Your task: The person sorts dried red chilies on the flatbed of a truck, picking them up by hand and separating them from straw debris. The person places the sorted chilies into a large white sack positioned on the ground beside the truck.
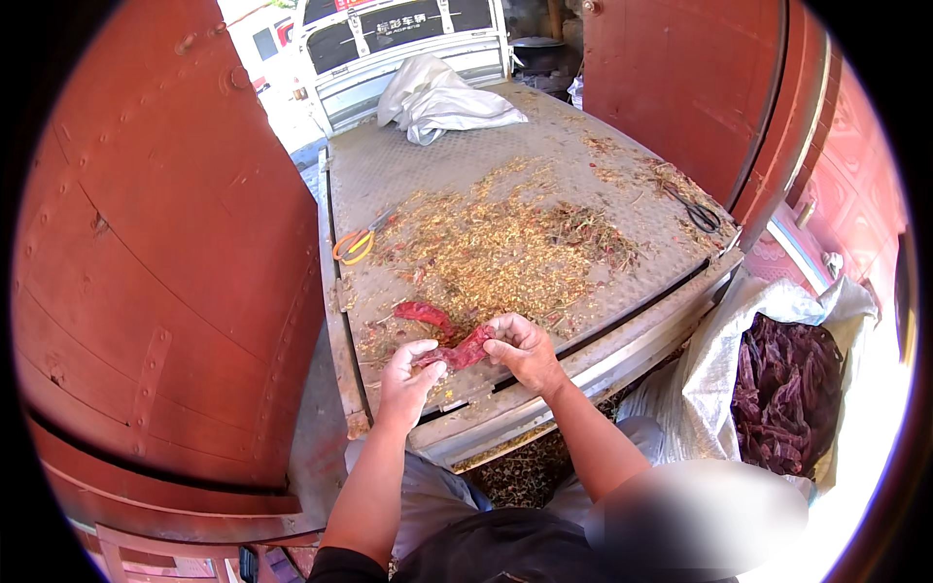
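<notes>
Both hands hold one dried red chili (465,352) over the near edge of the truck bed (408,175): the left hand (406,374) pinches its left end, the right hand (522,350) grips its right end. Another chili (424,312) lies just behind, beside a seed pile (496,248). Orange scissors (354,245) lie left; a sack (782,389) of chilies stands right.

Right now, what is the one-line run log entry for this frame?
left hand: pinching dried red chili | right hand: gripping same chili | nearby: second chili, seed litter, orange-handled scissors, sack of chilies
</notes>
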{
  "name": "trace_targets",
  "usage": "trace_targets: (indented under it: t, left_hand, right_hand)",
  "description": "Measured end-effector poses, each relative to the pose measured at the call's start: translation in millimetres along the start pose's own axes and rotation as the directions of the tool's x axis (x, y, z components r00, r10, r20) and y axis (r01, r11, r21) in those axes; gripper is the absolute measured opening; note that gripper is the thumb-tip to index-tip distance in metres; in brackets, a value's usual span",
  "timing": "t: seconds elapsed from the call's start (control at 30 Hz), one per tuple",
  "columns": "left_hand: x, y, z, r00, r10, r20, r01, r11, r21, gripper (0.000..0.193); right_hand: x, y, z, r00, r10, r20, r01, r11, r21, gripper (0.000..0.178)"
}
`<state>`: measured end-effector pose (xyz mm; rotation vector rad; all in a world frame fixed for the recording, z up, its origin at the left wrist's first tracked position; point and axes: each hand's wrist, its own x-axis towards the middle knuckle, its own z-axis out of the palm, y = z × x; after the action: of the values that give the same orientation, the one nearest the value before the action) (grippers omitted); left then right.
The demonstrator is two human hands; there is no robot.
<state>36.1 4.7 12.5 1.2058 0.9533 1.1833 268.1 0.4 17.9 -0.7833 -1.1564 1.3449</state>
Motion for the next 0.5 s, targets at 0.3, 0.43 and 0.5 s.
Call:
trace_targets:
  t: [0.3,0.43,0.5]
  left_hand:
    - [-1,-6,-5,0.999,0.032,0.007,-0.032,0.993,0.111,0.029]
    - [-1,-2,2,0.929,0.370,-0.005,-0.320,0.811,0.490,0.038]
    - [-6,13,13,0.836,0.547,0.051,-0.420,0.576,0.702,0.041]
  right_hand:
    - [-2,3,2,0.999,0.008,0.043,-0.005,0.999,-0.049,0.018]
    - [-1,3,2,0.999,0.029,0.046,-0.027,0.999,-0.039,0.018]
    - [-2,5,1,0.999,0.014,0.043,-0.012,0.999,-0.051,0.017]
